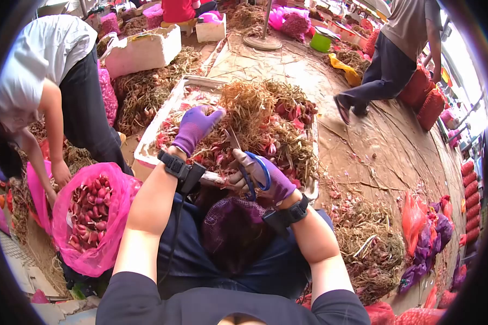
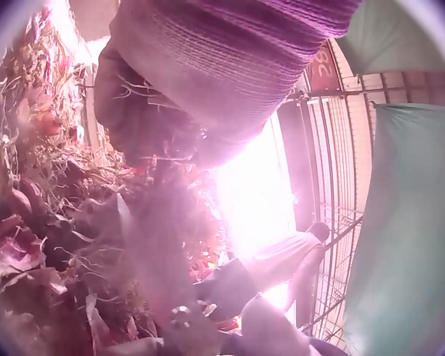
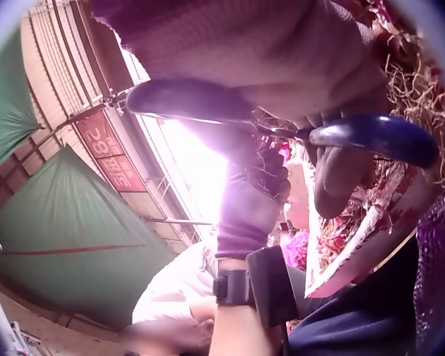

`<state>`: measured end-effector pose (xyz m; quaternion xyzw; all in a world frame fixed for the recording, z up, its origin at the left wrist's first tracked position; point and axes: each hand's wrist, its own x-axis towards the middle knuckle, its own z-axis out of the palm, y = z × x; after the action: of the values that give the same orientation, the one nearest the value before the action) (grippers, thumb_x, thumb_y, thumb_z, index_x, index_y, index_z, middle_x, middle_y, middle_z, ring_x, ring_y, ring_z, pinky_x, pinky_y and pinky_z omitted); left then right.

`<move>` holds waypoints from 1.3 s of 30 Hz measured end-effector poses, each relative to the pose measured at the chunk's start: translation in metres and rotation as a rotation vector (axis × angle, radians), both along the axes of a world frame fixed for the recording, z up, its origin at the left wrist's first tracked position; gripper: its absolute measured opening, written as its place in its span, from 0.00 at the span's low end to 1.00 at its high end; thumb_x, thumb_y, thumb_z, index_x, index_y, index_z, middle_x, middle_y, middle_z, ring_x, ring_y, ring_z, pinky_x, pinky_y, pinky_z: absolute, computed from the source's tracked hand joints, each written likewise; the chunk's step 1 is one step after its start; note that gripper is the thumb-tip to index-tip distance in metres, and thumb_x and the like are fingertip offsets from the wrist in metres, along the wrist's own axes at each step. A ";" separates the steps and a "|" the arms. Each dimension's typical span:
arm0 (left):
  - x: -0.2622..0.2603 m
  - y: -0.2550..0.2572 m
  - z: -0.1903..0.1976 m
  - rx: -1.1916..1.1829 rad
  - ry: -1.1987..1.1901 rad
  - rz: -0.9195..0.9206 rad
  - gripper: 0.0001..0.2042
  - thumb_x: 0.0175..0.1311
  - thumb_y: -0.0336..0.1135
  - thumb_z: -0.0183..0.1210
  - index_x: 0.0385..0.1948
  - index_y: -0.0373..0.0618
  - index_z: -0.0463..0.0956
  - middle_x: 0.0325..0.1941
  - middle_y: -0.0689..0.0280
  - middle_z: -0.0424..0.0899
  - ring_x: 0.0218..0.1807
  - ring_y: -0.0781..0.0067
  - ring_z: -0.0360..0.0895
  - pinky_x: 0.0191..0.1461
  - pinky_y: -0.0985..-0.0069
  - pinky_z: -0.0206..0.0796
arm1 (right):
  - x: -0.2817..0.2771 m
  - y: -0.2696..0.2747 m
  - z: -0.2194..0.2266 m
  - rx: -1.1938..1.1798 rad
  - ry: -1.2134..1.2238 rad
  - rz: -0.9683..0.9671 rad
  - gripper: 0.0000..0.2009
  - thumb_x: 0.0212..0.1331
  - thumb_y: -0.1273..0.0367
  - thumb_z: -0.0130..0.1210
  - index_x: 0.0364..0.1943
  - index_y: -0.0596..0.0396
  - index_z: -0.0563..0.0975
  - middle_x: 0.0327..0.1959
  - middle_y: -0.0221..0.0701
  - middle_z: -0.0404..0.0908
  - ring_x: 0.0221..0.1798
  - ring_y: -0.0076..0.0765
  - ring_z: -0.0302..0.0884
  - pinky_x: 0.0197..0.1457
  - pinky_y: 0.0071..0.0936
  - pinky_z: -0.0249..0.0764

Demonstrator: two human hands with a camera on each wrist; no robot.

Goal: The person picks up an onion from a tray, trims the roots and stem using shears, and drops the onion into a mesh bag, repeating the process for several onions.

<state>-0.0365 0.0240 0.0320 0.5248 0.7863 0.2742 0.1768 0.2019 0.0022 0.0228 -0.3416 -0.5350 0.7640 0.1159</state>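
Note:
My left hand (image 1: pixel 195 129), in a purple glove, is above the left side of a white tray (image 1: pixel 146 154) heaped with shallots (image 1: pixel 268 146) and their dry stalks. Its fingers curl in, and thin roots show at the fingertips in the left wrist view; the shallot they pinch is mostly hidden by the glove. My right hand (image 1: pixel 274 179), gloved too, grips scissors (image 1: pixel 264 172) by their blue loop handles. The blades point up toward the left hand, parted from it by a small gap. In the right wrist view the handles cross in front of the gloved fingers.
A pink bag (image 1: pixel 127 189) of trimmed shallots stands at my left, where a person (image 1: pixel 65 70) bends over. A purple mesh bag (image 1: pixel 236 216) lies between my knees. Dry stalks (image 1: pixel 368 244) pile at my right. Another person (image 1: pixel 401 43) walks at the upper right.

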 end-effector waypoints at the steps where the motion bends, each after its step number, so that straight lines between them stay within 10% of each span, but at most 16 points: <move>1: 0.002 -0.001 0.000 -0.001 0.049 -0.002 0.43 0.54 0.69 0.56 0.54 0.29 0.72 0.53 0.42 0.78 0.58 0.51 0.76 0.61 0.65 0.66 | -0.003 0.000 -0.002 -0.002 -0.001 -0.005 0.30 0.65 0.42 0.46 0.45 0.59 0.73 0.29 0.39 0.82 0.26 0.30 0.80 0.27 0.23 0.77; 11: -0.011 -0.003 -0.015 0.138 0.019 -0.135 0.37 0.55 0.70 0.55 0.41 0.34 0.81 0.41 0.44 0.83 0.47 0.48 0.81 0.54 0.63 0.70 | -0.013 0.005 -0.005 -0.098 0.180 -0.068 0.26 0.66 0.45 0.47 0.43 0.59 0.73 0.26 0.31 0.78 0.23 0.22 0.73 0.27 0.20 0.74; 14: -0.014 -0.003 -0.017 0.162 -0.134 -0.167 0.23 0.63 0.57 0.58 0.24 0.44 0.80 0.18 0.73 0.75 0.21 0.84 0.67 0.26 0.80 0.61 | -0.015 0.001 -0.010 -0.039 0.134 -0.112 0.29 0.65 0.42 0.46 0.45 0.58 0.71 0.34 0.38 0.80 0.30 0.29 0.79 0.32 0.22 0.77; 17: -0.012 -0.006 -0.008 0.046 -0.175 -0.229 0.33 0.57 0.67 0.57 0.40 0.39 0.83 0.36 0.49 0.85 0.41 0.55 0.83 0.47 0.66 0.71 | -0.016 0.008 -0.019 -0.025 0.157 -0.124 0.32 0.63 0.40 0.46 0.46 0.59 0.71 0.38 0.39 0.79 0.30 0.29 0.79 0.31 0.22 0.76; 20: -0.015 -0.004 -0.016 0.098 -0.231 -0.321 0.30 0.58 0.65 0.58 0.40 0.41 0.83 0.35 0.51 0.85 0.39 0.58 0.83 0.46 0.67 0.71 | -0.018 0.014 -0.019 -0.117 0.263 -0.060 0.31 0.64 0.40 0.45 0.44 0.59 0.72 0.33 0.37 0.79 0.28 0.25 0.77 0.25 0.20 0.72; 22: -0.014 -0.008 -0.010 0.112 -0.202 -0.373 0.30 0.58 0.64 0.59 0.41 0.40 0.83 0.35 0.52 0.86 0.38 0.60 0.83 0.46 0.68 0.71 | -0.013 0.008 0.003 0.299 -0.029 -0.111 0.29 0.65 0.41 0.45 0.41 0.58 0.72 0.26 0.32 0.78 0.24 0.20 0.74 0.21 0.18 0.67; 24: -0.015 -0.013 -0.004 -0.006 -0.486 -0.331 0.21 0.64 0.51 0.61 0.39 0.38 0.81 0.31 0.69 0.84 0.30 0.82 0.78 0.33 0.81 0.70 | -0.007 0.009 0.007 0.304 -0.005 -0.104 0.28 0.65 0.42 0.45 0.40 0.58 0.73 0.23 0.30 0.77 0.23 0.19 0.73 0.21 0.17 0.66; 29: -0.012 -0.011 -0.011 0.146 -0.444 -0.433 0.19 0.65 0.42 0.61 0.53 0.41 0.76 0.42 0.72 0.83 0.42 0.86 0.77 0.41 0.84 0.70 | -0.008 0.008 0.005 0.498 0.117 -0.318 0.19 0.66 0.53 0.53 0.40 0.58 0.73 0.21 0.27 0.77 0.22 0.16 0.71 0.25 0.15 0.67; 34: 0.026 -0.024 0.010 0.096 -0.606 -0.615 0.19 0.64 0.36 0.61 0.55 0.41 0.75 0.46 0.69 0.82 0.43 0.84 0.77 0.46 0.83 0.71 | -0.001 0.025 -0.005 0.807 0.156 -0.601 0.23 0.57 0.70 0.63 0.54 0.60 0.67 0.44 0.36 0.80 0.46 0.26 0.78 0.47 0.22 0.75; 38: 0.049 -0.020 0.004 0.078 -0.678 -0.718 0.19 0.67 0.37 0.58 0.56 0.38 0.73 0.47 0.64 0.82 0.45 0.79 0.79 0.48 0.79 0.73 | -0.003 0.034 -0.011 0.780 0.369 -0.609 0.21 0.56 0.73 0.61 0.54 0.56 0.68 0.39 0.33 0.81 0.41 0.25 0.80 0.46 0.22 0.76; 39: 0.051 -0.022 0.006 0.072 -0.649 -0.732 0.19 0.68 0.38 0.57 0.56 0.37 0.73 0.48 0.62 0.82 0.46 0.77 0.79 0.48 0.78 0.74 | 0.006 0.036 -0.011 0.911 0.041 -0.608 0.19 0.56 0.75 0.59 0.52 0.57 0.70 0.34 0.30 0.80 0.35 0.23 0.78 0.42 0.21 0.75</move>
<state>0.0142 0.0018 0.0380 0.6600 0.4443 0.3706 0.4793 0.2079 0.0379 0.0113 -0.3808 -0.6867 0.3935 0.4781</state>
